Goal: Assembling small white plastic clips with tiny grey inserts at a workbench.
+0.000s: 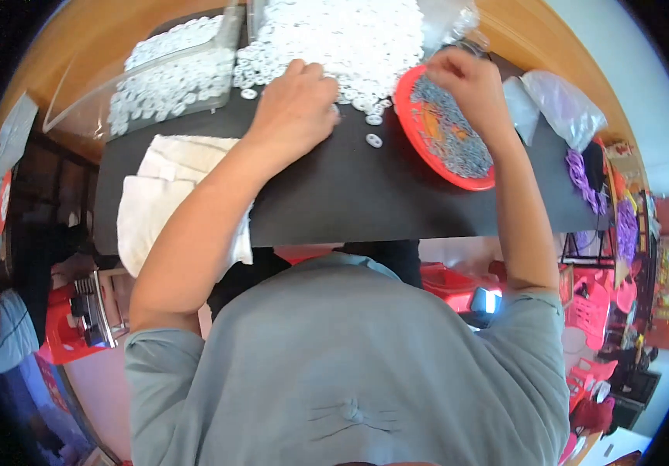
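My left hand (297, 109) is closed, its fingers curled at the near edge of a heap of white oval plastic pieces (334, 46). A pale bit shows by its fingertips, too small to make out. Over the far rim of a red plastic bowl (407, 116), my right hand (465, 81) hangs with fingers pinched together. Whatever they hold is hidden. Small grey screws (466, 155) lie heaped in the bowl, around a bare orange patch. Two loose oval pieces, one of them a white piece with two holes (373, 140), lie on the dark table between my hands.
A clear plastic bin (78, 109) of more white pieces stands at the far left. A folded white cloth (156, 210) lies under my left forearm, over the table's front edge. Plastic bags (563, 105) and purple cord (580, 179) are at the right. Another person's sleeve (12, 330) shows far left.
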The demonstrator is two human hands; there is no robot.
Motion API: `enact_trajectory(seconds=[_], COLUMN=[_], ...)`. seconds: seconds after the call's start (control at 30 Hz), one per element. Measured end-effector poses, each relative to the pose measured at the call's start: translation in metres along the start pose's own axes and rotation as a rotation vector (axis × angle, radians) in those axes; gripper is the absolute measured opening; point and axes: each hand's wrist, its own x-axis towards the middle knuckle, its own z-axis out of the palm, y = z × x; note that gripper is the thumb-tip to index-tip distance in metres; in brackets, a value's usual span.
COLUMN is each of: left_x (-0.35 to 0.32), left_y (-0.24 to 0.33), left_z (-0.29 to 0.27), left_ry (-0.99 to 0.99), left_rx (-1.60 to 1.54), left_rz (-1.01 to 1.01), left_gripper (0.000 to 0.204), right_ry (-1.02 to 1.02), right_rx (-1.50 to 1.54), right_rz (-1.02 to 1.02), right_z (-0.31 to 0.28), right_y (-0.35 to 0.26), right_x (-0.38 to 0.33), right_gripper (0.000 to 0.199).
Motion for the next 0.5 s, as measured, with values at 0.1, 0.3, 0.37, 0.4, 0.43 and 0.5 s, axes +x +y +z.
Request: enact_trajectory(seconds=[0.1, 0.3, 0.37, 0.4, 0.43, 0.5], left_x=[-0.001, 0.002, 0.002, 0.002, 0.001, 0.001], left_y=[0.0, 0.006, 0.006, 0.004, 0.003, -0.003], left_z=[-0.003, 0.0, 0.001, 0.003, 0.005, 0.015], left_ry=[-0.104, -0.222, -0.224, -0.207, -0.191, -0.134], left_rx=[0.015, -0.037, -0.036, -0.018, -0.002, 0.057], left_rz=[-0.005, -0.084, -0.094, -0.068, -0.043, 0.042], left_gripper=[0.012, 0.01, 0.01, 0.009, 0.008, 0.007], right_ry=[-0.052, -0.054, -0.043, -0.039, -0.034, -0.018], right_rx=[-0.116, -0.453, -0.437, -0.425, -0.425, -0.424], right_rz=[0.162, -0.167, -0.194, -0.224, -0.225, -0.288], right_z=[-0.013, -0.001, 0.005, 0.008, 0.012, 0.023], right_y=[0.034, 0.038, 0.033, 0.03, 0.03, 0.029], right_x=[-0.045, -0.07, -0.069, -0.067, -0.065, -0.064], right_gripper=[0.017, 0.012, 0.012, 0.013, 0.013, 0.011])
